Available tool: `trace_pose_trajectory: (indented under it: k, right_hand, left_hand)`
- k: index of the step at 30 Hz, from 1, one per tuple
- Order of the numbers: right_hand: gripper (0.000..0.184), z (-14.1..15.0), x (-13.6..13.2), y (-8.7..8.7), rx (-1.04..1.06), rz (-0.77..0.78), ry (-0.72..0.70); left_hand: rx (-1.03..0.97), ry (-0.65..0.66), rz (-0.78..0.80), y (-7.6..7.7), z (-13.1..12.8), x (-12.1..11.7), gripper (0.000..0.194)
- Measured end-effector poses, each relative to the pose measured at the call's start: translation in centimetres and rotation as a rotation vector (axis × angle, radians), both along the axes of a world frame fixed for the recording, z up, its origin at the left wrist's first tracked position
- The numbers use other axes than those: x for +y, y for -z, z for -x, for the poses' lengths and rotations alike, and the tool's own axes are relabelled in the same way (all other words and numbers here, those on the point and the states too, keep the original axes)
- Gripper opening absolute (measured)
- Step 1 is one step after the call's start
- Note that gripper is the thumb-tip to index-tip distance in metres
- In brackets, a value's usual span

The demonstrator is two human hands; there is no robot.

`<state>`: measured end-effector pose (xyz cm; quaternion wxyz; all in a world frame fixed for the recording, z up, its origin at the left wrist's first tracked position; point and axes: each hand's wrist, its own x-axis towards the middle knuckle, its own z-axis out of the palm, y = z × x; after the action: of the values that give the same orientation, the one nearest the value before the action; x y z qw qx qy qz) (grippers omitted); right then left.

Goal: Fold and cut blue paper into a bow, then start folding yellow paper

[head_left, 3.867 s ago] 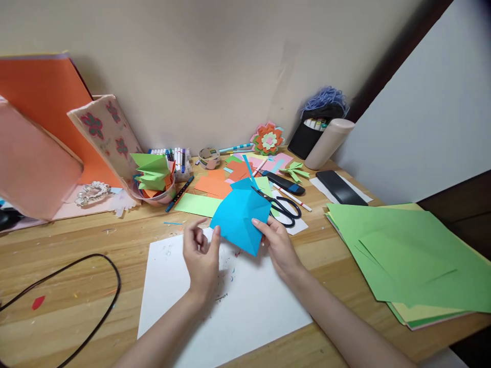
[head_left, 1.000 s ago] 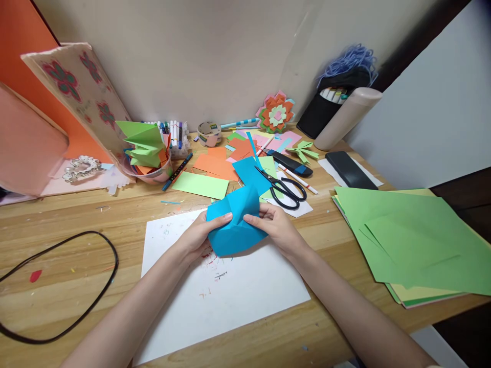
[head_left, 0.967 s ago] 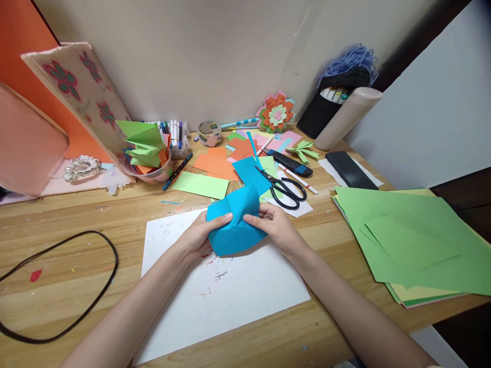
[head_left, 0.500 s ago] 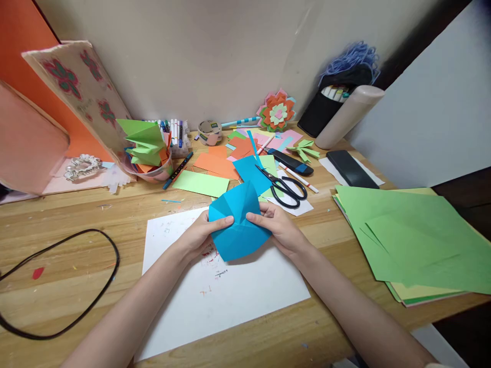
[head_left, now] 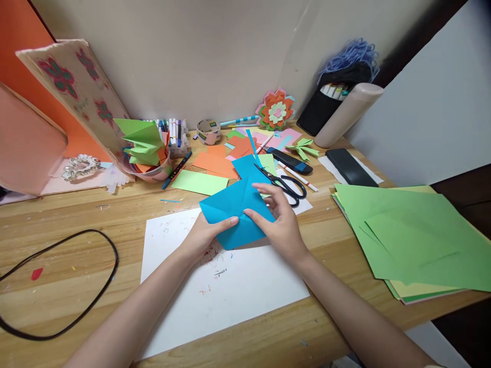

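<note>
A creased blue paper square (head_left: 223, 203) is held up over a white sheet (head_left: 249, 294). My left hand (head_left: 199, 236) grips its left side, thumb on top and the other fingers hidden underneath. The thumb of my right hand (head_left: 282, 225) touches the paper near the middle, where the creases meet. My right fingers are curved and raised over the paper's right edge, apart from the thumb. Just beyond lie another blue paper piece (head_left: 245, 167) and black-handled scissors (head_left: 293, 188).
Orange paper (head_left: 215, 162) and a light green strip (head_left: 199, 182) lie behind the hands. Green sheets (head_left: 418, 235) are stacked at right, near a black phone-like slab (head_left: 351, 167). A black cord loop (head_left: 111, 276) lies left. A cup of folded paper (head_left: 153, 168) stands back left.
My right fingers have come out from behind the paper and risen over its right edge. The blue paper has turned slightly and lies flatter in my left hand.
</note>
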<state>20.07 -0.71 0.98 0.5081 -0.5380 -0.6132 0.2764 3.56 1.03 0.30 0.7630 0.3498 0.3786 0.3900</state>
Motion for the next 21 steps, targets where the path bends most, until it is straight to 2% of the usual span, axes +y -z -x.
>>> trace_pose_trajectory:
  k: [3,7,12,21]
  right_hand:
    - [0.027,-0.1,-0.2,-0.4,-0.333,-0.166,0.001]
    - [0.030,-0.1,-0.2,-0.4,-0.563,-0.277,-0.046]
    - [0.030,0.0,-0.1,-0.1,-0.507,-0.261,-0.112]
    - [0.026,0.4,-0.3,0.0,-0.419,-0.234,-0.145]
  left_hand:
    - [-0.008,-0.034,-0.014,-0.2,-0.2,-0.2,0.063]
    - [-0.021,-0.053,-0.055,-0.2,-0.4,-0.3,0.054]
    - [0.003,-0.096,-0.084,0.3,-0.5,-0.4,0.046]
    - [0.113,-0.159,-0.120,1.4,-0.5,-0.5,0.030]
